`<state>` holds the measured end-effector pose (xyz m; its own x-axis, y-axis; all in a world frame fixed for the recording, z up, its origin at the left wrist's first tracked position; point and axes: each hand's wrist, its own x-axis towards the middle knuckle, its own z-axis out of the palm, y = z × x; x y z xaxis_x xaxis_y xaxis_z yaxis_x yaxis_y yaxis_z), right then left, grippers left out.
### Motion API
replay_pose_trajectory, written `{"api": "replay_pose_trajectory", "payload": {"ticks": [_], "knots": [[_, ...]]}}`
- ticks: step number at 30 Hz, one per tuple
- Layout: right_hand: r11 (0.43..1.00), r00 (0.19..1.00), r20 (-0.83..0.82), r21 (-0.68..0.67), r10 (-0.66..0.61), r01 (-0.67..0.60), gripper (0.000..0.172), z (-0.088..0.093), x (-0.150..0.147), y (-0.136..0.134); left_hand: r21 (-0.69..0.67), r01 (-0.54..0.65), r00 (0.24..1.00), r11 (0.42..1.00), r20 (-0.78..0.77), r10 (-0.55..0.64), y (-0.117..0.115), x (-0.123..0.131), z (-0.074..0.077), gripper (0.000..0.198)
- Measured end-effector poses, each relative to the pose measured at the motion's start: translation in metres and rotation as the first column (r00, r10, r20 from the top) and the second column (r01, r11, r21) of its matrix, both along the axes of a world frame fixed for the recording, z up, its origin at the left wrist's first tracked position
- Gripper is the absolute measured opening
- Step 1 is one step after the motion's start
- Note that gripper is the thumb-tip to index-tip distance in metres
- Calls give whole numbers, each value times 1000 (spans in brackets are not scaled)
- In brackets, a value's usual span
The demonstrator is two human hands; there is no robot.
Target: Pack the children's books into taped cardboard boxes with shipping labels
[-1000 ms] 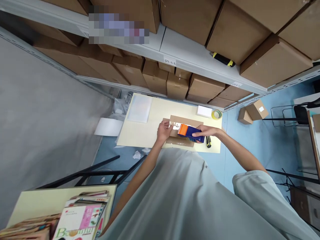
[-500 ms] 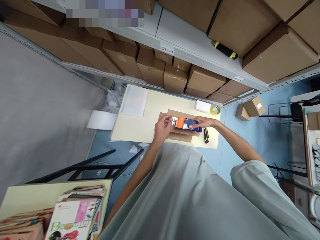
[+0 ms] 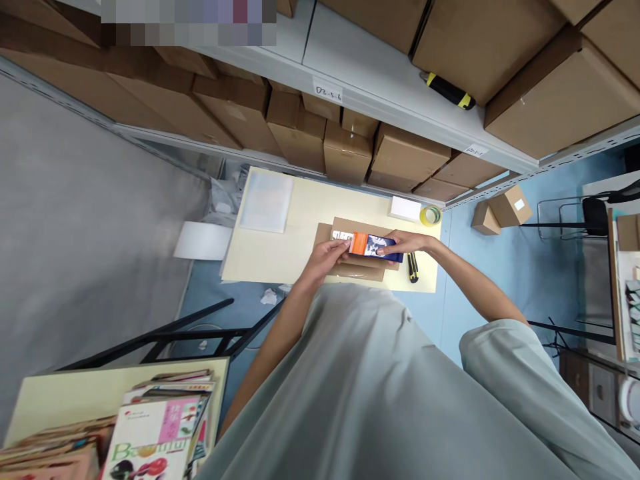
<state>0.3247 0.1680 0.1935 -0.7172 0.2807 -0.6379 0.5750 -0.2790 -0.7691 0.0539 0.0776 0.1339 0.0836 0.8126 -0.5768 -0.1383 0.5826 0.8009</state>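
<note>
A small dark-blue box (image 3: 359,244) with an orange band lies level between my hands above the table. My right hand (image 3: 406,242) is closed on its right end, with the thumb across the top face. At the near left edge, my left hand (image 3: 325,259) pinches the box, thumb on top. A white printed end sticks out beyond the left fingertips. Beneath both hands is a brown cardboard carton (image 3: 357,272) with spread flaps; the box covers part of it. Right of the carton lies a black-and-yellow utility knife (image 3: 413,267).
The cream table (image 3: 295,267) also bears a stack of clear plastic sheets (image 3: 267,201), a white box (image 3: 405,209) and a tape roll (image 3: 431,215). Behind it stands a shelf (image 3: 360,67) of cartons, with another utility knife (image 3: 449,91). Magazines (image 3: 155,433) sit at lower left.
My left hand has shifted from the box's left tip to its near edge, its fingers now straighter. More of the white printed end shows. My right hand keeps its hold.
</note>
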Motion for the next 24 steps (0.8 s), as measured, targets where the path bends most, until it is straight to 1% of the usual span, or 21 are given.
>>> {"api": "replay_pose_trajectory", "payload": {"ticks": [5, 8, 13, 17, 21, 24], "knots": [[999, 999, 9, -23, -35, 35, 60, 2, -1, -2, 20, -25, 1000, 999, -5, 25, 2, -4, -2, 67], [998, 998, 20, -30, -51, 52, 61, 4, -2, -4, 29, -20, 1000, 999, -9, 21, 3, -5, -3, 66], [998, 998, 34, -31, -62, 63, 60, 5, -1, -5, 5, 25, 1000, 1000, 13, -25, 5, -4, -4, 63], [999, 998, 25, -12, -52, 52, 59, 0, 2, -4, -39, 68, 997, 997, 47, -66, 5, -3, -4, 63], [999, 999, 27, -10, -42, 42, 57, -5, 4, -3, -4, 28, 999, 1000, 25, -28, 4, -2, -3, 63], [999, 999, 39, -10, -34, 34, 57, -5, 4, -3, 30, 7, 1000, 1000, 10, -8, 4, -2, -3, 63]]}}
